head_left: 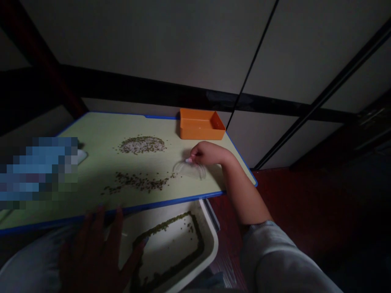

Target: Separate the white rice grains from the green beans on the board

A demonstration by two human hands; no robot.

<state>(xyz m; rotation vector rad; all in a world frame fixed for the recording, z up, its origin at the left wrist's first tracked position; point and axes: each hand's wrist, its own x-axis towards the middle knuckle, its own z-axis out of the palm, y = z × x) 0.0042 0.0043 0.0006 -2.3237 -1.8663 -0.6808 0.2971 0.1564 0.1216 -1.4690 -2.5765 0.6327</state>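
My right hand (207,154) is closed, its fingertips pinching the top of a clear, half-round plastic piece (192,171) that stands on the yellow tabletop (91,162). It could be a protractor, but I cannot make out its markings. Just left of this piece lies a loose band of dark brown seeds or beans (140,182). Farther back is a pile of mixed pale and greenish grains (142,145). My left hand (100,248), in shadow with fingers spread, is at the left side of a white plastic tub (210,244); whether it touches the tub is unclear.
An orange open box (201,133) stands at the table's back right corner. Greenish grains (200,232) line the edges of the tub's floor. A blurred-out blue object (39,167) is at the left. Pale panels (165,40) rise behind the blue-edged table.
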